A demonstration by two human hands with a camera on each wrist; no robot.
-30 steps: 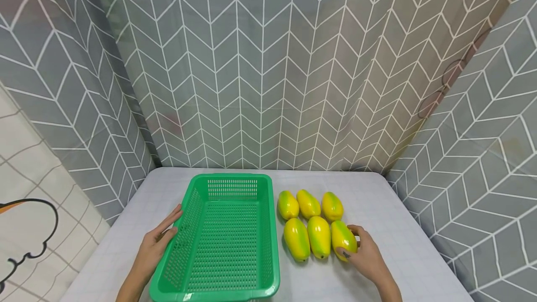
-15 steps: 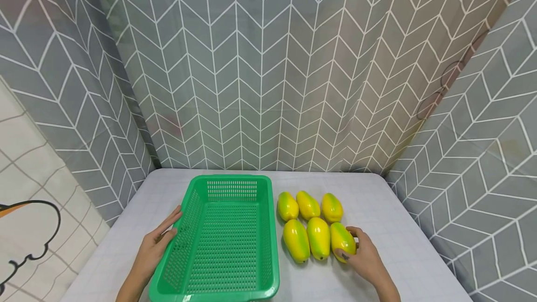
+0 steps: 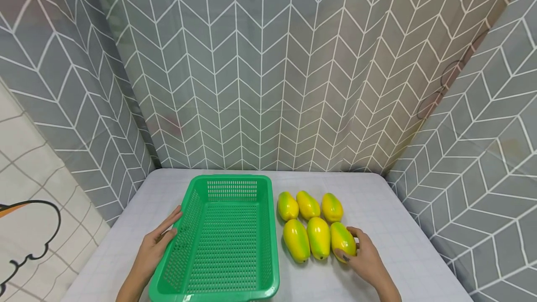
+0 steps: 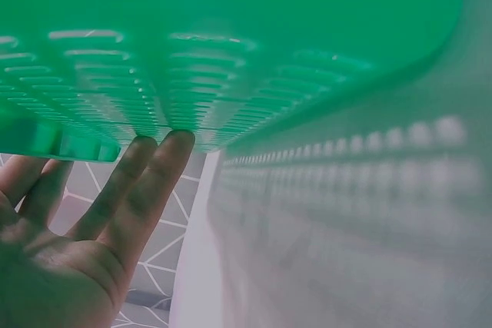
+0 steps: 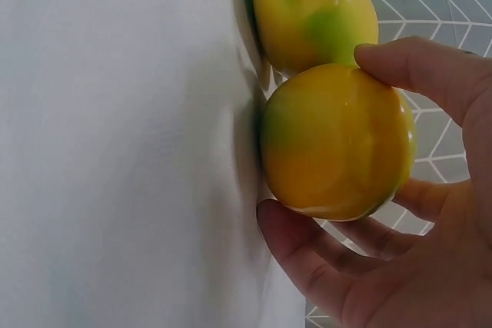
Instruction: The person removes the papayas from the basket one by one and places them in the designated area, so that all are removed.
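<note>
A green plastic basket point(image 3: 230, 246) with slotted walls stands on the left of the table, with nothing inside it. My left hand point(image 3: 152, 248) lies along its left side; in the left wrist view the straight fingers point(image 4: 146, 190) touch the slotted wall below the rim. To the right of the basket, several yellow-green papayas are laid in two rows of three. My right hand point(image 3: 366, 256) grips the front right papaya point(image 3: 342, 237), thumb on one side and fingers on the other. In the right wrist view this papaya point(image 5: 334, 144) rests close to the tablecloth.
Beside the held one lie the front middle papaya point(image 3: 319, 238) and front left papaya point(image 3: 296, 240). The back row has a left papaya point(image 3: 288, 206), a middle one and a right papaya point(image 3: 332, 207). Grey patterned curtains point(image 3: 260, 69) enclose the white-covered table point(image 3: 377, 190).
The view has shifted slightly. Both hands, the basket and the papayas stay in nearly the same places; the right hand keeps its hold on the front right papaya.
</note>
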